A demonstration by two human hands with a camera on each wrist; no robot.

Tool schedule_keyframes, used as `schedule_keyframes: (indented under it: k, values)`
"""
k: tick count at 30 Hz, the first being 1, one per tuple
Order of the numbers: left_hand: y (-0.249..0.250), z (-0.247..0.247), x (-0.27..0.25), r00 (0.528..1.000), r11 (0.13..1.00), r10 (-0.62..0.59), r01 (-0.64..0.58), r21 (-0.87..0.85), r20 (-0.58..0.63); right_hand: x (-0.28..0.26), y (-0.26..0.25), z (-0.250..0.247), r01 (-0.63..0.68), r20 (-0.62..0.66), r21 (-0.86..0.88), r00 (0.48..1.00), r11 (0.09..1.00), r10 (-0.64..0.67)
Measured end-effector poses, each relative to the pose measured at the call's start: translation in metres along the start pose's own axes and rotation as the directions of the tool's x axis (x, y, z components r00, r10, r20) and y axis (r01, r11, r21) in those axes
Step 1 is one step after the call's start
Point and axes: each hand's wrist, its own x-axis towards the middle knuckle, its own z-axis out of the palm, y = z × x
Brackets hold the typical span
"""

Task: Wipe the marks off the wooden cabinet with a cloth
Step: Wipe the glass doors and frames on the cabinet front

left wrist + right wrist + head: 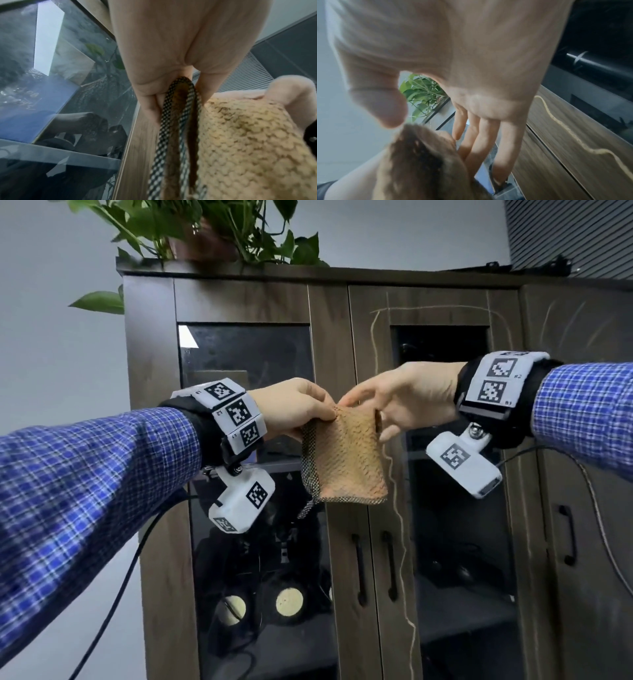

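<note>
A dark wooden cabinet (161,364) with glass doors stands in front of me. Pale chalk-like marks (397,501) run down its middle door frame and loop over the right glass pane; one wavy mark (573,135) shows in the right wrist view. My left hand (322,412) pinches the top left corner of a tan cloth (346,460) with a black-and-white checked back, which hangs in the air before the doors. My right hand (368,414) is at the cloth's top right edge, fingers straight behind it and thumb in front. The pinch (180,86) on the cloth (248,142) shows close up.
A potted green plant (205,234) sits on the cabinet top. Black door handles (359,563) hang lower on the doors, another handle (568,539) further right. Dark items lie behind the glass (246,371). A grey wall is at the left, a slatted panel (565,234) at top right.
</note>
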Motion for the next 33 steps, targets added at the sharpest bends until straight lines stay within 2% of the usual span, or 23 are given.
schedule_keyframes:
  k: [1,4,6,10,13,15,18,21,26,28,30,32,33]
  values:
    - [0.000,0.002,0.000,1.000,0.999,-0.001,0.000,0.039,0.017,0.000,0.003,0.003,-0.017,-0.004,-0.018,1.000,1.000,0.017]
    - [-0.002,0.009,0.000,0.995,0.990,0.012,-0.025,0.139,0.094,0.005,0.013,0.007,-0.047,-0.198,-0.256,0.980,0.966,-0.004]
    - [-0.006,0.012,0.002,0.991,0.980,0.032,-0.057,0.188,0.132,0.004,0.018,0.007,-0.061,-0.253,-0.348,0.967,0.936,-0.031]
    - [-0.017,0.024,0.011,0.988,0.939,0.107,-0.138,0.316,0.114,-0.002,0.031,0.002,-0.098,-0.315,-0.548,0.944,0.831,-0.097]
    - [-0.023,0.047,0.018,0.984,0.920,0.173,-0.173,0.351,0.032,-0.005,0.049,-0.006,-0.094,-0.336,-0.699,0.918,0.709,-0.209]
    - [-0.024,0.061,0.026,0.984,0.905,0.176,-0.157,0.394,-0.011,-0.008,0.063,-0.012,-0.045,-0.283,-0.793,0.911,0.608,-0.301]
    - [-0.024,0.077,0.046,0.988,0.863,0.144,-0.101,0.495,-0.050,-0.007,0.085,-0.029,-0.023,-0.202,-0.888,0.917,0.460,-0.344]
    - [-0.021,0.095,0.070,0.984,0.758,0.149,-0.049,0.651,-0.100,0.003,0.111,-0.052,0.016,-0.125,-0.944,0.907,0.329,-0.402]
    - [-0.023,0.119,0.104,0.976,0.592,0.133,0.062,0.803,-0.173,0.022,0.144,-0.092,0.021,-0.031,-0.994,0.892,0.110,-0.450]
    - [-0.021,0.126,0.115,0.973,0.500,0.128,0.105,0.859,-0.193,0.026,0.150,-0.100,0.009,0.029,-0.999,0.852,-0.041,-0.522]
    - [-0.018,0.128,0.119,0.970,0.447,0.116,0.141,0.883,-0.214,0.029,0.153,-0.096,-0.004,0.131,-0.978,0.769,-0.210,-0.626]
    - [-0.014,0.132,0.123,0.967,0.435,0.071,0.191,0.880,-0.245,0.027,0.159,-0.087,0.068,0.215,-0.968,0.718,-0.240,-0.662]
    - [-0.012,0.132,0.124,0.966,0.441,0.052,0.206,0.873,-0.254,0.026,0.163,-0.083,0.127,0.253,-0.964,0.716,-0.234,-0.650]
